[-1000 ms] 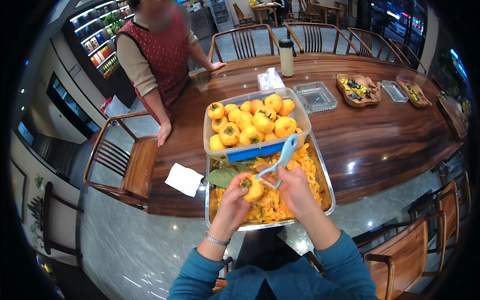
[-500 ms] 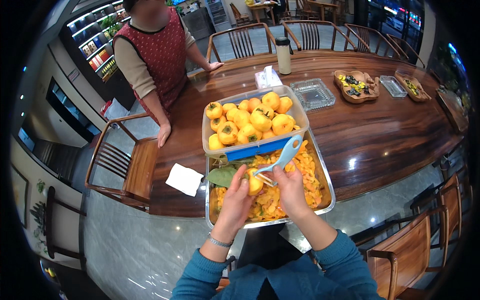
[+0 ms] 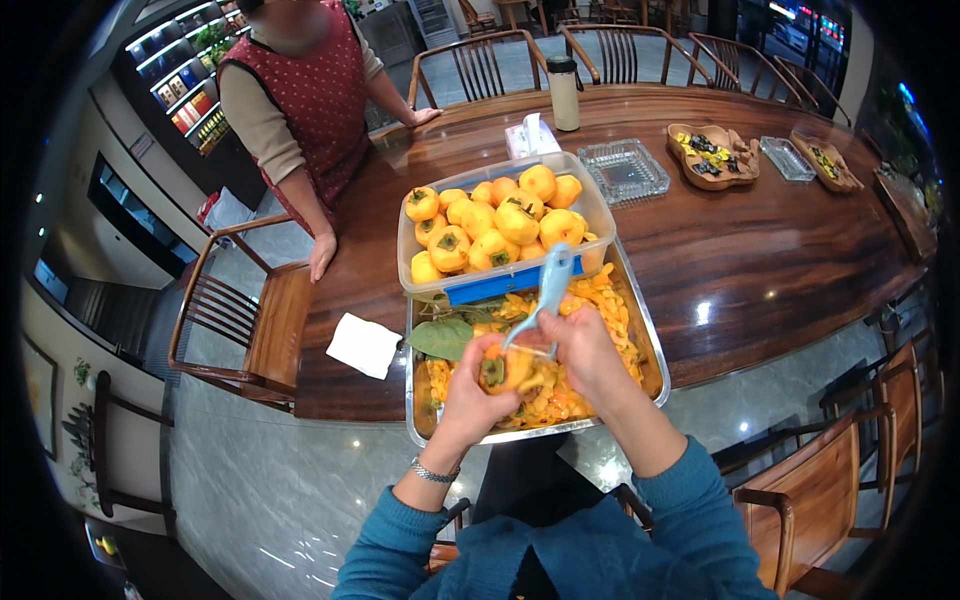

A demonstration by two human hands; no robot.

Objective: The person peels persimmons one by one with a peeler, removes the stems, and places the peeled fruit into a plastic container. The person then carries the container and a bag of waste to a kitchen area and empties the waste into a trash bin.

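Table [image 3: 770, 270], one peeler [image 3: 554, 284], one held persimmon [image 3: 514, 366]

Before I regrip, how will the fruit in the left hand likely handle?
The fruit would probably roll if set down: its body looks rounded. Likely slippery where peeled: the light-blue peeler is at it and moist-looking peelings lie below. Perhaps fairly firm: the left hand cups it without obvious denting, though blur hides detail.

1 head-worn fisheye camera looks down and forward over the nearby table [image 3: 750, 285].
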